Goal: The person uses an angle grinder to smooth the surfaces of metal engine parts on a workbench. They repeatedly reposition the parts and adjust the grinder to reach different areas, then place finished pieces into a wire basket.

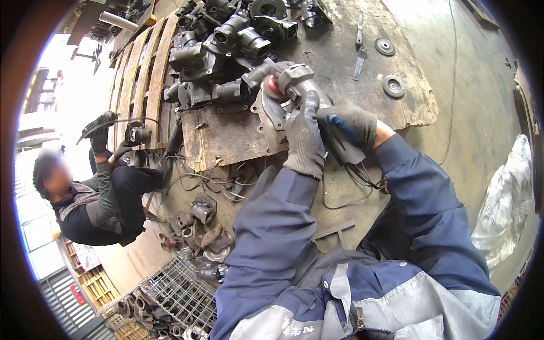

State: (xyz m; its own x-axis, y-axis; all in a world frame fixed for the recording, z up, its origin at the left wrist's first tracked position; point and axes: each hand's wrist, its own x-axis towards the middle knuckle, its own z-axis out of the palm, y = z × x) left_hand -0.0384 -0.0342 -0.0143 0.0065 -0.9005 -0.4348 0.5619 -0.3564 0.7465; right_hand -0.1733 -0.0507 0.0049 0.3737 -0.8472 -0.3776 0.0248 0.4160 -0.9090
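On the scarred wooden board (238, 141), a grey metal casting (272, 113) with a flat flange lies under the grinder (294, 79). Left hand (303, 133), knit-gloved, fingers wrapped shut around the tool's front; right hand (351, 122) clenched on its rear body. Judgement — keep the reddish disc (273, 86) at a shallow angle, light even pressure, casting seated flat. Behind: heap of dark rough castings (226, 45) — dull, sooty, tubular necks. A co-worker (96, 192) crouches to the left.
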